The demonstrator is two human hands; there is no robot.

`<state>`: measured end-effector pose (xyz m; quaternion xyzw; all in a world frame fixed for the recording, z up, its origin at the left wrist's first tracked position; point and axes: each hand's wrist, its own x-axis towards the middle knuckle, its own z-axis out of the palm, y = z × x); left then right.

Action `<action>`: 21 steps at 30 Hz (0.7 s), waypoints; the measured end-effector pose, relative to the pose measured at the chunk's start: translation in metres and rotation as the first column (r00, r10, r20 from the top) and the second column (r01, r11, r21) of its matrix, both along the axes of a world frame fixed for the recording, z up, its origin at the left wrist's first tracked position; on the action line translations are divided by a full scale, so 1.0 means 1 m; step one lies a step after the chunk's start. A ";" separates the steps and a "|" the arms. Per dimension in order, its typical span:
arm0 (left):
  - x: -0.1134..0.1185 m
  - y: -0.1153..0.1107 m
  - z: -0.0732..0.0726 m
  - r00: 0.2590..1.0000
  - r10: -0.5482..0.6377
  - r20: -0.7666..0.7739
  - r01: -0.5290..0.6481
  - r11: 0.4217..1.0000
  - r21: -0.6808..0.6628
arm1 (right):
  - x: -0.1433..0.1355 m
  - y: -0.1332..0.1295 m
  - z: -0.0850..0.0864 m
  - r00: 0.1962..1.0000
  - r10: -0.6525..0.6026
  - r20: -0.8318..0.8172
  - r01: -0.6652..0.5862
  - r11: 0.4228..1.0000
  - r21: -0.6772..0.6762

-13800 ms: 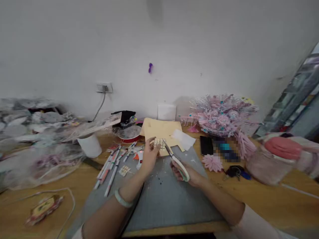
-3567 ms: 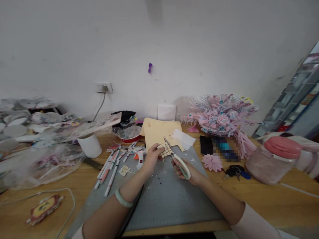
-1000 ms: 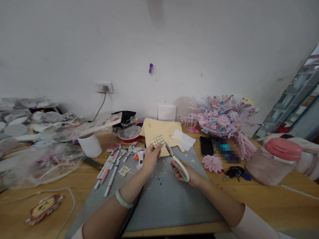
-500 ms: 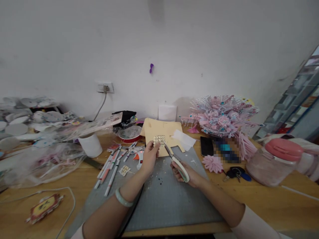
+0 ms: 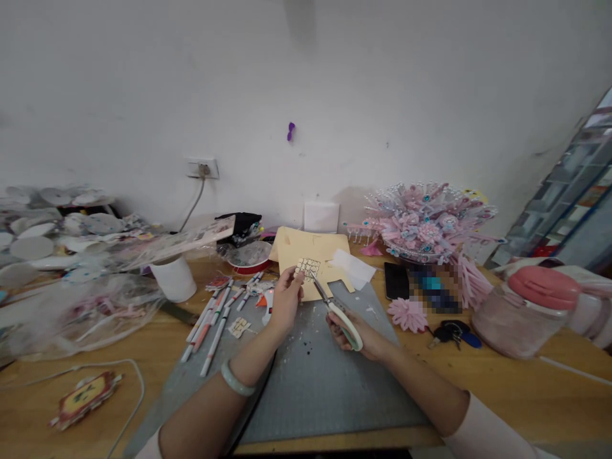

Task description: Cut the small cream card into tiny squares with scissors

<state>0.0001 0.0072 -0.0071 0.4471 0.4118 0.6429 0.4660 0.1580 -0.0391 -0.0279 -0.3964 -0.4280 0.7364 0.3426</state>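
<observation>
My left hand [image 5: 285, 299] pinches a small cream patterned sticker sheet [image 5: 308, 267] and holds it upright above the grey cutting mat [image 5: 310, 382]. My right hand [image 5: 356, 331] grips white-handled scissors [image 5: 335, 310]. Their blades point up and left and meet the sheet's lower right edge. A light green bangle [image 5: 236, 380] sits on my left wrist. A smaller cut piece of the same sheet [image 5: 238, 327] lies on the mat to the left.
Several pens [image 5: 215, 315], a white cup [image 5: 173, 278], a tan envelope [image 5: 308, 250] and a glue gun [image 5: 268, 299] lie behind and left. A phone [image 5: 396, 279], keys [image 5: 452, 331], pink flower ornaments [image 5: 425, 220] and a pink-lidded jar [image 5: 523, 309] stand right. Plastic-wrapped goods [image 5: 71, 280] crowd the left.
Over the last second the sheet in my left hand has turned slightly and dropped a little. The scissors stay at its edge. Earlier the sheet was held lower and tilted.
</observation>
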 end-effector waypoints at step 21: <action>-0.003 0.001 0.003 1.000 0.007 -0.015 -0.007 1.000 -0.018 | 0.001 0.001 0.000 1.000 -0.016 -0.020 0.015 0.999 -0.043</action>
